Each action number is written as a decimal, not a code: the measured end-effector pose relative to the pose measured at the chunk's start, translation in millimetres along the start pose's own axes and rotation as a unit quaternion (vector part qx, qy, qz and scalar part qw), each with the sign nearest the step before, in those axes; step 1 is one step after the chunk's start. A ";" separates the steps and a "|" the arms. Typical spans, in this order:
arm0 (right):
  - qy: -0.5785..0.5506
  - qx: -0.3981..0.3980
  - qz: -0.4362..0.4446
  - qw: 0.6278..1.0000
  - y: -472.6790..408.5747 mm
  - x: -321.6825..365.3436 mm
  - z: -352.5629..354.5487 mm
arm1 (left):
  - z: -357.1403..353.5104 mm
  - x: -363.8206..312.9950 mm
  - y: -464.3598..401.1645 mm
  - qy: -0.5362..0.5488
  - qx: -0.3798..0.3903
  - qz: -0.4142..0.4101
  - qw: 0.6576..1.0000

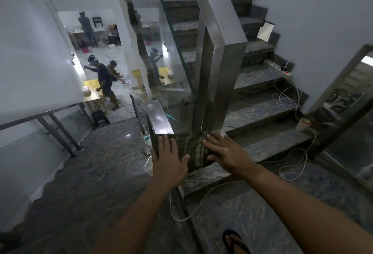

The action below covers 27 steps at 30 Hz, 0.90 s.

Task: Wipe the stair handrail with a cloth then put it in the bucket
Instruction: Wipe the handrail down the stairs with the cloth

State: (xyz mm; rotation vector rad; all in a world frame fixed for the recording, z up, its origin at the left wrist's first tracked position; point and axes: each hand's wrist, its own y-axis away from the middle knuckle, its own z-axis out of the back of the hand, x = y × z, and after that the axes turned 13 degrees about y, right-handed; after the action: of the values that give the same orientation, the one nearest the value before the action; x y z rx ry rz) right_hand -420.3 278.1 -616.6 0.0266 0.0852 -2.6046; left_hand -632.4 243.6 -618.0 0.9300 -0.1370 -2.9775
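Observation:
A dark green striped cloth [190, 148] lies draped over the near end of the flat steel handrail [159, 118], which runs down beside a glass panel. My left hand [169, 157] rests flat on the cloth's left part, fingers spread. Pressed on the cloth's right part is my right hand [226, 152], its fingers also spread. Neither hand is closed around the cloth. A second, taller steel handrail post [222, 67] rises just behind. No bucket is visible.
Marble steps climb to the right and descend to the left. A white power strip [279, 68] and loose white cables [290, 100] lie on the steps, with a paper cup [302, 124] at the right. Several people move on the floor below.

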 end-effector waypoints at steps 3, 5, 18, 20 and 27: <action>-0.039 -0.048 -0.039 0.997 5.6 -17.4 1.2 | -6.4 -14.9 8.4 -0.059 0.020 -0.051 0.997; -0.056 -0.065 -0.055 0.995 6.1 -21.5 0.6 | -10.9 -21.3 9.5 -0.079 0.009 -0.068 0.995; -0.034 -0.021 -0.156 0.987 42.0 -59.7 2.4 | -35.7 -76.4 -0.3 -0.110 -0.007 -0.168 0.980; -0.026 0.007 -0.164 0.986 60.8 -67.5 4.6 | -43.4 -86.2 -3.0 -0.107 0.009 -0.192 0.975; -0.076 0.054 -0.266 0.959 128.0 -96.8 22.0 | -72.0 -130.3 -8.0 -0.168 0.095 -0.239 0.952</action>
State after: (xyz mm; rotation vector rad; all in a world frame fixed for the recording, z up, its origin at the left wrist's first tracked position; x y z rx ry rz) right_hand -271.8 216.1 -598.3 -0.1822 -0.1241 -3.1360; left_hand -484.2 251.7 -603.8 0.5097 -0.2386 -3.6130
